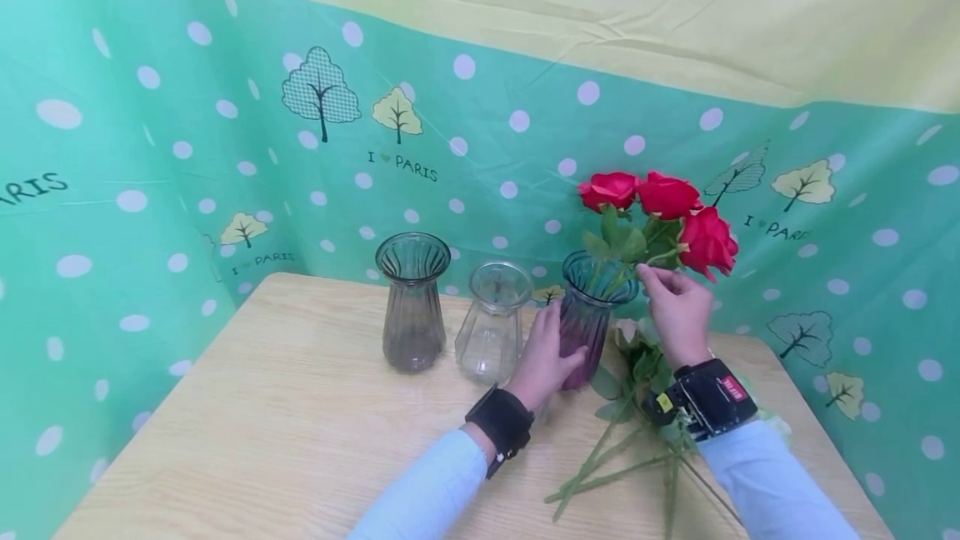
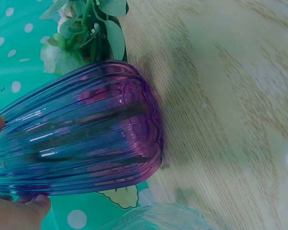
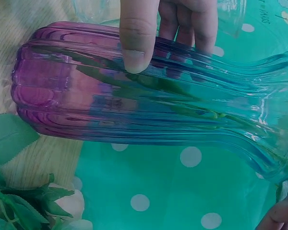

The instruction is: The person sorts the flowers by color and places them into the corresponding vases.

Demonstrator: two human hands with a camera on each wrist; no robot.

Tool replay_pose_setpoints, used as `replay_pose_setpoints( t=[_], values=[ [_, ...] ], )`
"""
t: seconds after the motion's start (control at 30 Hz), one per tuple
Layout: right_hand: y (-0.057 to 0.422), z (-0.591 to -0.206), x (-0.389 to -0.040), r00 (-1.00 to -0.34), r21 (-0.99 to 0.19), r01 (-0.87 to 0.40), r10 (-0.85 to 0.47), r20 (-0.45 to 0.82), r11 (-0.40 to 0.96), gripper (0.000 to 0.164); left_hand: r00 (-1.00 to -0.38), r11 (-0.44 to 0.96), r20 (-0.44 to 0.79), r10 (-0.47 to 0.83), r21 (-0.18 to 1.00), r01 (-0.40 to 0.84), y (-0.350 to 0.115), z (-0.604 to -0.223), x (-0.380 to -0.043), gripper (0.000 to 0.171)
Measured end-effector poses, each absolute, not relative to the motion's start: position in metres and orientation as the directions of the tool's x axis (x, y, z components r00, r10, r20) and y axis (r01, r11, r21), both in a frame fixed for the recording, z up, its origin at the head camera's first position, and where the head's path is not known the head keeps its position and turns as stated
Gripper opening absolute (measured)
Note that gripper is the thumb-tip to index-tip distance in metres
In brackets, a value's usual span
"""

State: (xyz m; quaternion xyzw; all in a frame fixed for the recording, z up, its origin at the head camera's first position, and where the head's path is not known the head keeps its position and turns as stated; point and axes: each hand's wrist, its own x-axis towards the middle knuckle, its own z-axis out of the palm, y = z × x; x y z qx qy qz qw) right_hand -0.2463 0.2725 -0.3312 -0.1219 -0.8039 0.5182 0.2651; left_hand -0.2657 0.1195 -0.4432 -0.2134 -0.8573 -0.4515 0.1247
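Observation:
A ribbed glass vase, blue at the top and purple at the base, stands on the table. My left hand grips its body, thumb on the near side and fingers round the other, as the right wrist view also shows. Three red roses lean out of its mouth to the right; their green stems show through the glass. At the rim, my right hand pinches a rose stem between thumb and fingertips. In the right wrist view only part of this hand shows, at the lower right corner.
Left of the vase stand a clear glass vase and a grey-tinted glass vase. Pale flowers with green leaves and long stems lie on the wooden table under my right forearm. A green dotted cloth hangs behind.

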Motion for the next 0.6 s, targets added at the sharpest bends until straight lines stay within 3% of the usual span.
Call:
replay_pose_setpoints(
  t=[0.3, 0.6],
  values=[
    [0.277, -0.337, -0.237, -0.85, -0.954, -0.117, 0.469, 0.24, 0.277, 0.034, -0.884, 0.493, 0.395, 0.251, 0.733, 0.468, 0.12, -0.445, -0.265, 0.081],
    [0.299, -0.348, -0.214, -0.878, -0.946, -0.056, 0.436, 0.198, 0.319, 0.043, -0.883, 0.474, 0.395, 0.256, 0.745, 0.47, 0.12, -0.449, -0.265, 0.079]
  ],
)
